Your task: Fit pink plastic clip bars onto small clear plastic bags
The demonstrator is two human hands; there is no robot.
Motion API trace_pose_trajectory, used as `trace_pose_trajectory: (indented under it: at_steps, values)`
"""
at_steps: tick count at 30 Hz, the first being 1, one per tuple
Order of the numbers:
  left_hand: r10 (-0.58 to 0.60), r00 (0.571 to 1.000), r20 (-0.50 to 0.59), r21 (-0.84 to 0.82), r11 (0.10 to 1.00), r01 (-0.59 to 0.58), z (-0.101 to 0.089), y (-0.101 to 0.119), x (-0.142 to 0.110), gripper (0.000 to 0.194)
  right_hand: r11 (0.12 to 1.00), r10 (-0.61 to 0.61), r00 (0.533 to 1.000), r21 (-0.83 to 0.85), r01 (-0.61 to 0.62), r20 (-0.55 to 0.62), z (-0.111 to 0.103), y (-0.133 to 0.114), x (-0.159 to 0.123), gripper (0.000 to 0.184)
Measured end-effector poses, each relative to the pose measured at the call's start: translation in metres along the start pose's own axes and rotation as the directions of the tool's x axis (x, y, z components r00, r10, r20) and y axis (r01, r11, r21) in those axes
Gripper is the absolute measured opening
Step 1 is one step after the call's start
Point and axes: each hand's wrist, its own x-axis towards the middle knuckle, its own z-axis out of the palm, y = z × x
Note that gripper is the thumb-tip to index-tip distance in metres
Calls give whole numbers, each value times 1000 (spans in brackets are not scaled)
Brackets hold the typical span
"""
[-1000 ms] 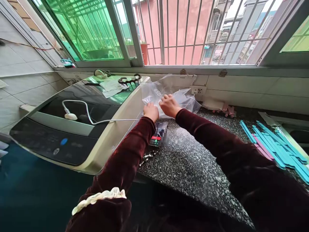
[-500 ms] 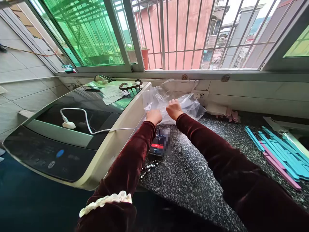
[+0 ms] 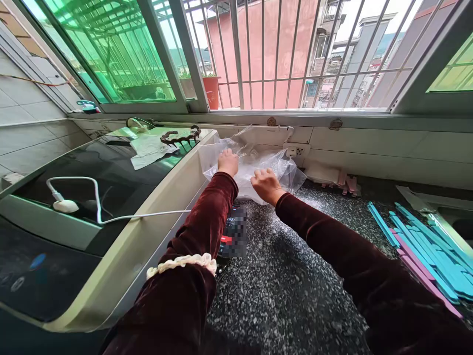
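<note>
A clear plastic bag (image 3: pixel 251 185) lies crumpled at the back of the speckled counter (image 3: pixel 284 276), against the tiled wall. My left hand (image 3: pixel 228 162) is closed on the bag's left part, fingers curled over the film. Lower and to the right, my right hand (image 3: pixel 266 185) grips the same bag with bent fingers. The fingertips of both hands are partly hidden behind the knuckles. Below my left forearm a phone (image 3: pixel 232 231) with a lit screen rests on the counter, partly covered by the sleeve.
On the left stands a washing machine (image 3: pixel 155 197) with a white cable (image 3: pixel 144 215), a paper (image 3: pixel 148 150) and a dark hair claw (image 3: pixel 181 136) on top. Turquoise and pink plastic strips (image 3: pixel 424 251) lie at the right. A wall socket (image 3: pixel 296 150) sits behind the bag; pink pieces (image 3: pixel 347 183) lie nearby.
My left hand has moved up and away over the bag, while my right hand has come slightly lower. The two hands changed relative height, and the view has shifted.
</note>
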Motion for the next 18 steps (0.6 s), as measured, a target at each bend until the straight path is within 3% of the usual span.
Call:
trace_pose_trajectory:
  at_steps: [5, 9, 13, 18]
  values:
    - [-30, 998, 62, 15, 999, 29, 10, 13, 19, 43, 999, -40, 999, 26, 41, -13, 9, 6, -2, 32]
    - [-35, 999, 22, 0, 999, 35, 5, 11, 17, 43, 998, -35, 999, 46, 35, -5, 16, 8, 2, 33]
    - [-47, 998, -32, -33, 998, 46, -9, 4, 0, 38, 998, 11, 1000, 58, -12, 1, 11, 8, 6, 34]
    - [-102, 990, -96, -120, 989, 90, -33, 7, -41, 31, 993, 59, 994, 103, -49, -93, -15, 2, -7, 27]
